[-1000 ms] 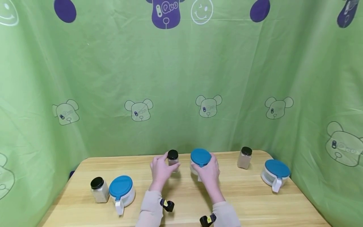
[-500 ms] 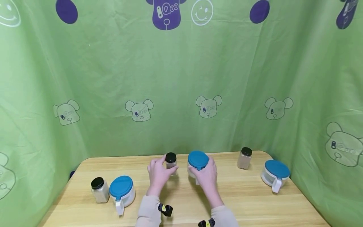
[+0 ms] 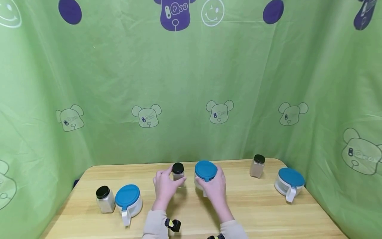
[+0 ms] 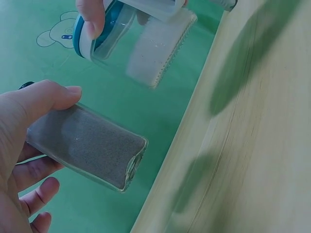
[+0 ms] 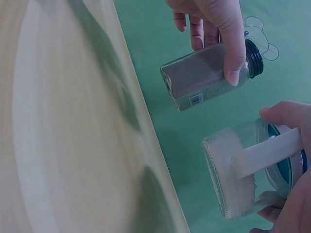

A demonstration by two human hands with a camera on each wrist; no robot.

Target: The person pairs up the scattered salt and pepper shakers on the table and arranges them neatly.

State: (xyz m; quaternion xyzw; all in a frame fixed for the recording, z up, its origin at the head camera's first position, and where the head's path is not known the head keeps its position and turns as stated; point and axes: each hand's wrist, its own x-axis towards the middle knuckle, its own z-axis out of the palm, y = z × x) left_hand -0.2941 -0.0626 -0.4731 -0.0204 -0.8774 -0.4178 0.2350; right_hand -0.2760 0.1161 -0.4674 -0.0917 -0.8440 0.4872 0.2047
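My left hand (image 3: 164, 188) grips a square glass spice jar (image 4: 92, 143) by its upper sides, thumb on one side and fingers on the other. The jar has a black lid (image 3: 178, 167) and grey-brown powder inside. My right hand (image 3: 217, 188) holds a round glass seasoning jar (image 5: 226, 170) around its blue lid (image 3: 205, 170). White grains fill part of it, and a white handle (image 5: 267, 153) projects from its side. Both wrist views show the two jars held above the wooden table (image 4: 262, 145), side by side and apart, with their shadows falling on it.
On the left stand a black-lidded square jar (image 3: 106, 203) of pale contents and a blue-lidded handled jar (image 3: 135, 207), close together. Another black-lidded jar (image 3: 257, 168) and blue-lidded jar (image 3: 282, 188) stand on the right. A green curtain (image 3: 185, 139) hangs behind the table.
Both hands, with their jars, have moved a little to the left and nearer the person. The grips and the other jars stay the same.
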